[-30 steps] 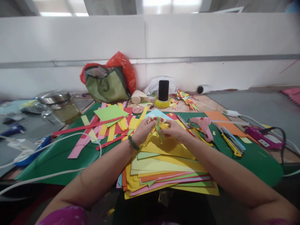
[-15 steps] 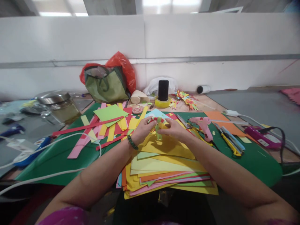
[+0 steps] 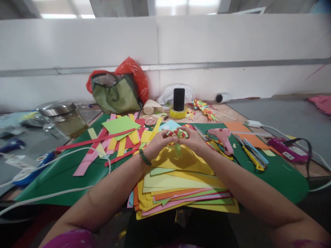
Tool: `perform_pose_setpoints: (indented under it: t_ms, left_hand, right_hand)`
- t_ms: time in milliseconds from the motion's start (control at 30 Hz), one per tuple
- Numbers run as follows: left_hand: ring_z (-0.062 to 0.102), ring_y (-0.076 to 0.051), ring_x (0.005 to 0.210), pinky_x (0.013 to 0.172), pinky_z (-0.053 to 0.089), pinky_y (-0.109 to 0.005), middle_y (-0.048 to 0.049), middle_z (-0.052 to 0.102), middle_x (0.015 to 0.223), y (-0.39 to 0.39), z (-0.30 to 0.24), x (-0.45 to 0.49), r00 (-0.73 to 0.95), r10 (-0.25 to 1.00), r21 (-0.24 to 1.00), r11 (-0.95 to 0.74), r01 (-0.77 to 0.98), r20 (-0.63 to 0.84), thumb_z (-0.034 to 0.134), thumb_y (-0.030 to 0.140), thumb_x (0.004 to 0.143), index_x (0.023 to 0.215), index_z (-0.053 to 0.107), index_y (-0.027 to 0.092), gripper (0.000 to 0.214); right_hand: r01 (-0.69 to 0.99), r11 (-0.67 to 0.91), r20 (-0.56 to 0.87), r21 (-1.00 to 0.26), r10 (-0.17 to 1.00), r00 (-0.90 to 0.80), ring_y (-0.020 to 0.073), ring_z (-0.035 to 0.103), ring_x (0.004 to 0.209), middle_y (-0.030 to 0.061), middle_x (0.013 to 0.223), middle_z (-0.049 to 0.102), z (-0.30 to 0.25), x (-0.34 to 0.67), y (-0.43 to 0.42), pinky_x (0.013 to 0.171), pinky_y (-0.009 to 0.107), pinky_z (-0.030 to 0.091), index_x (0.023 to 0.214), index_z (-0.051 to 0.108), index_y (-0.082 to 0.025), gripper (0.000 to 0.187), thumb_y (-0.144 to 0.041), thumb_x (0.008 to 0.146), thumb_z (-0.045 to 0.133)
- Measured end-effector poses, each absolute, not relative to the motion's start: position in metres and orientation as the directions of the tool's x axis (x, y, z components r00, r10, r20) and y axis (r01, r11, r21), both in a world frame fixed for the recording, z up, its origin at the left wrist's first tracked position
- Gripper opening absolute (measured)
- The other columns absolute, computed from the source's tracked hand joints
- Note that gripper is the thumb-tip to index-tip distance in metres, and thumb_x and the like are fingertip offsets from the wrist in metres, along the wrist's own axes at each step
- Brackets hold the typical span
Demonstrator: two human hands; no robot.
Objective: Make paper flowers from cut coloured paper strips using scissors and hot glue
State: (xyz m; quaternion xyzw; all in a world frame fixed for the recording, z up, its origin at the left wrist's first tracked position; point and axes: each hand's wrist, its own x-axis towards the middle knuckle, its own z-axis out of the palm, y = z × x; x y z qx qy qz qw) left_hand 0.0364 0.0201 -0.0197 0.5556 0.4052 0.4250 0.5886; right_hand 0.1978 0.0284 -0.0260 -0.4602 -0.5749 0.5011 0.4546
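Note:
Between both hands I hold a small paper piece of red and pale green strips (image 3: 178, 133), with a green strip hanging below it. My left hand (image 3: 160, 142), a dark beaded bracelet on its wrist, pinches the left side. My right hand (image 3: 193, 138) is closed around the right side. Part of the piece is hidden behind my fingers. Both hands are raised over a stack of coloured paper sheets (image 3: 181, 182), yellow on top. Several cut paper strips (image 3: 121, 146) lie to the left of my hands.
On the right of the green mat (image 3: 279, 182) lie scissors (image 3: 219, 148), a pink glue gun (image 3: 222, 137) and yellow-handled cutters (image 3: 252, 156). A phone (image 3: 179, 99) stands on a yellow tape roll (image 3: 178, 113). A glass jar (image 3: 68, 120) and white cable (image 3: 64, 191) are at left.
The paper piece has turned, so its red and green woven band now faces me between my fingers. My right hand has shifted its hold. The view has moved slightly.

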Motion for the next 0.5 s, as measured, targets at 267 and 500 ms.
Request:
perform_pose_setpoints:
  t_ms: [267,500]
  left_hand:
    - [0.059,-0.015,0.075,0.071,0.044,-0.028,-0.0026,0.066,0.081,0.0257,-0.0241,0.0318,0.295,0.955,0.999,-0.031,-0.045,0.042,0.078,0.031,0.061,0.081,0.066,0.014,0.028]
    - [0.057,-0.015,0.074,0.072,0.044,-0.028,-0.0008,0.064,0.077,0.0228,-0.0217,0.0333,0.307,0.947,0.990,-0.118,0.075,0.090,0.073,0.034,0.066,0.080,0.066,0.015,0.026]
  right_hand:
    - [0.015,0.090,0.085,-0.996,0.974,-0.209,0.0191,0.062,0.083,0.0002,0.084,0.069,-0.0215,0.2005,0.0287,0.079,0.032,0.047,0.091,0.064,-0.017,0.037,-0.032,0.058,0.070]
    - [0.048,0.146,0.140,-0.988,0.984,-0.110,0.0156,0.056,0.063,-0.0027,0.064,0.062,-0.0257,0.2030,0.0315,0.062,0.028,0.041,0.093,0.062,-0.017,0.040,-0.034,0.058,0.069]
